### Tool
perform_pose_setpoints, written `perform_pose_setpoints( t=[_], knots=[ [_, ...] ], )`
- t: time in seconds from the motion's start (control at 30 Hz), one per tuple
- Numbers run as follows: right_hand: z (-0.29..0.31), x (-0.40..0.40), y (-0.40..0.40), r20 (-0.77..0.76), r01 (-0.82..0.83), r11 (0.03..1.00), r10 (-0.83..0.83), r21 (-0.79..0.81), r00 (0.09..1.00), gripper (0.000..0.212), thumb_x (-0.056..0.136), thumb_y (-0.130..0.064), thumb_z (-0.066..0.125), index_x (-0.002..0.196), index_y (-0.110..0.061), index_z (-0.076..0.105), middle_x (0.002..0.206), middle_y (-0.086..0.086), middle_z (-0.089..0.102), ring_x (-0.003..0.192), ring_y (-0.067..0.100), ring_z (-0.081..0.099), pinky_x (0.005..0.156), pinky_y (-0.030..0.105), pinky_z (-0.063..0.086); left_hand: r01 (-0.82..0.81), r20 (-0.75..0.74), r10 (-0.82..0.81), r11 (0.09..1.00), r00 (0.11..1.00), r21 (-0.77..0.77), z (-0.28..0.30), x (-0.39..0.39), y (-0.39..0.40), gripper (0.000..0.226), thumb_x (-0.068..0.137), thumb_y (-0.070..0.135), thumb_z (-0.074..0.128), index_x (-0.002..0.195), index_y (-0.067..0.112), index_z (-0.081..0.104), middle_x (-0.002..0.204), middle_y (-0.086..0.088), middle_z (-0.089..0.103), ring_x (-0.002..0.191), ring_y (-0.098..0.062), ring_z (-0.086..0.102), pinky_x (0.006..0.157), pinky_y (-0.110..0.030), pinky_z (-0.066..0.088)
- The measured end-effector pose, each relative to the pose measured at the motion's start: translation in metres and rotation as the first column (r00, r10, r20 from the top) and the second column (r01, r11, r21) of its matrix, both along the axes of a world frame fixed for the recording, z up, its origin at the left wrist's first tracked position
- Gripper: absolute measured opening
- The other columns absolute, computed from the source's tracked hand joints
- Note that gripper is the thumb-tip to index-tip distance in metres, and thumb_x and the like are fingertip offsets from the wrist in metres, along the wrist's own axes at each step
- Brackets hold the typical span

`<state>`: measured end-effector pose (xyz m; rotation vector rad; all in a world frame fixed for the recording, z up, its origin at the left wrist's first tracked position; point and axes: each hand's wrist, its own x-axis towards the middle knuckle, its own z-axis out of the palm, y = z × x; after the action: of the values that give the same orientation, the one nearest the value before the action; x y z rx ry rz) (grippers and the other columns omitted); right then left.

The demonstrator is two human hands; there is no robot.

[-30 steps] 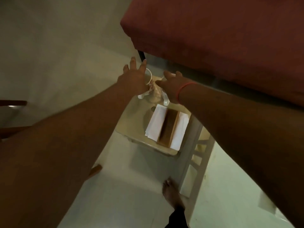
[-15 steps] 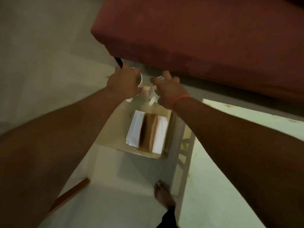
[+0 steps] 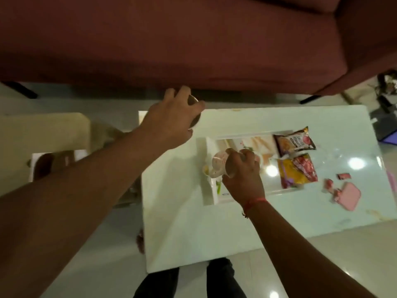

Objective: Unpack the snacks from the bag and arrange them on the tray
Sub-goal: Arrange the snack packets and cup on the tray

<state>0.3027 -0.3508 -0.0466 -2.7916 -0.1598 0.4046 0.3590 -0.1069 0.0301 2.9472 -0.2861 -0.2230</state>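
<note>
My left hand [image 3: 169,123] is closed around a cup [image 3: 194,111] above the far left corner of the white table [image 3: 184,229]. My right hand [image 3: 242,179] grips a floral cup [image 3: 219,166] over the left end of the white tray [image 3: 211,194]. Two snack packets lie at the tray's right end: a dark one [image 3: 294,142] and a yellow and red one [image 3: 297,172] nearer me. A brown paper bag [image 3: 53,164] on white paper shows at the far left, partly hidden by my left forearm.
A maroon sofa [image 3: 171,39] runs along the far side of the table. A beige stool [image 3: 43,130] stands to the left. A pink pouch [image 3: 349,198] and small pink pieces [image 3: 343,175] lie on the table right of the tray. My legs stand at the near edge.
Both hands took the cups off the small stool and carried them right, over the white table. The view swung right, so the tray and snack packets now show.
</note>
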Motion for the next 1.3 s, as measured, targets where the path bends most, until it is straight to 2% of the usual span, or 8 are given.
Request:
perform_pose_setpoints(
  t=[0.13, 0.23, 0.33, 0.43, 0.8, 0.97, 1.2, 1.3],
  knots=[
    [-0.004, 0.009, -0.073, -0.027, 0.052, 0.998, -0.053, -0.034, 0.998, 0.080, 0.070, -0.014, 0.071, 0.142, -0.029, 0.041, 0.135, 0.011, 0.040, 0.108, 0.040, 0.046, 0.088, 0.044, 0.049, 0.096, -0.072, -0.097, 0.995, 0.993, -0.023, -0.014, 0.017, -0.108, 0.069, 0.077, 0.027, 0.076, 0.136, 0.033, 0.041, 0.137, -0.013, 0.039, 0.121, -0.036, 0.042, 0.079, -0.047, 0.054],
    [-0.010, 0.023, -0.115, -0.075, -0.023, 0.991, 0.013, -0.131, 0.997, 0.077, 0.072, -0.019, 0.069, 0.142, -0.029, 0.037, 0.135, 0.010, 0.043, 0.112, 0.038, 0.047, 0.090, 0.043, 0.047, 0.157, -0.128, -0.154, 0.988, 0.980, 0.010, -0.030, 0.025, -0.179, 0.068, 0.079, 0.026, 0.075, 0.137, 0.032, 0.040, 0.136, -0.012, 0.040, 0.120, -0.033, 0.043, 0.078, -0.043, 0.053],
    [-0.017, 0.034, -0.143, -0.093, -0.065, 0.990, 0.053, -0.126, 0.994, 0.069, 0.074, -0.018, 0.067, 0.137, -0.029, 0.040, 0.130, 0.010, 0.044, 0.109, 0.041, 0.049, 0.087, 0.045, 0.049, 0.192, -0.173, -0.182, 0.980, 0.968, 0.042, -0.049, 0.036, -0.228, 0.067, 0.081, 0.028, 0.075, 0.138, 0.032, 0.040, 0.136, -0.011, 0.039, 0.120, -0.032, 0.042, 0.080, -0.042, 0.053],
    [-0.028, 0.043, -0.165, -0.114, -0.124, 0.985, 0.111, -0.116, 0.987, 0.072, 0.075, -0.019, 0.067, 0.141, -0.028, 0.038, 0.132, 0.011, 0.041, 0.109, 0.044, 0.049, 0.096, 0.050, 0.048, 0.196, -0.216, -0.176, 0.978, 0.960, 0.073, -0.067, 0.051, -0.264, 0.065, 0.082, 0.032, 0.075, 0.138, 0.033, 0.041, 0.136, -0.010, 0.038, 0.122, -0.032, 0.040, 0.081, -0.043, 0.051],
    [-0.052, 0.057, -0.190, -0.142, -0.168, 0.982, 0.154, -0.090, 0.978, 0.072, 0.079, -0.032, 0.068, 0.142, -0.027, 0.034, 0.139, 0.012, 0.039, 0.126, 0.042, 0.042, 0.095, 0.045, 0.047, 0.297, -0.296, -0.232, 0.934, 0.927, 0.199, -0.103, 0.094, -0.314, 0.066, 0.080, 0.016, 0.074, 0.137, 0.032, 0.044, 0.135, -0.009, 0.040, 0.122, -0.032, 0.040, 0.071, -0.041, 0.049],
    [-0.048, 0.052, -0.192, -0.133, -0.129, 0.989, 0.120, -0.065, 0.984, 0.082, 0.077, -0.031, 0.076, 0.146, -0.026, 0.033, 0.142, 0.012, 0.038, 0.126, 0.045, 0.041, 0.087, 0.044, 0.053, 0.314, -0.314, -0.246, 0.931, 0.917, 0.188, -0.109, 0.103, -0.318, 0.066, 0.081, 0.017, 0.072, 0.137, 0.034, 0.044, 0.137, -0.009, 0.040, 0.123, -0.033, 0.040, 0.069, -0.040, 0.049],
    [-0.045, 0.051, -0.193, -0.094, -0.152, 0.985, 0.144, -0.078, 0.985, 0.090, 0.075, -0.042, 0.079, 0.147, -0.014, 0.031, 0.141, 0.015, 0.041, 0.121, 0.040, 0.046, 0.101, 0.044, 0.044, 0.345, -0.326, -0.268, 0.915, 0.907, 0.209, -0.112, 0.106, -0.316, 0.078, 0.076, 0.021, 0.078, 0.141, 0.035, 0.038, 0.140, -0.009, 0.037, 0.125, -0.033, 0.039, 0.073, -0.042, 0.052],
    [-0.046, 0.050, -0.193, -0.098, -0.142, 0.987, 0.135, -0.071, 0.986, 0.090, 0.074, -0.045, 0.079, 0.145, -0.014, 0.033, 0.143, 0.014, 0.041, 0.123, 0.039, 0.046, 0.102, 0.043, 0.044, 0.350, -0.316, -0.273, 0.910, 0.909, 0.222, -0.114, 0.105, -0.316, 0.079, 0.075, 0.021, 0.079, 0.141, 0.034, 0.038, 0.141, -0.010, 0.038, 0.124, -0.033, 0.040, 0.072, -0.040, 0.051]
  ],
)
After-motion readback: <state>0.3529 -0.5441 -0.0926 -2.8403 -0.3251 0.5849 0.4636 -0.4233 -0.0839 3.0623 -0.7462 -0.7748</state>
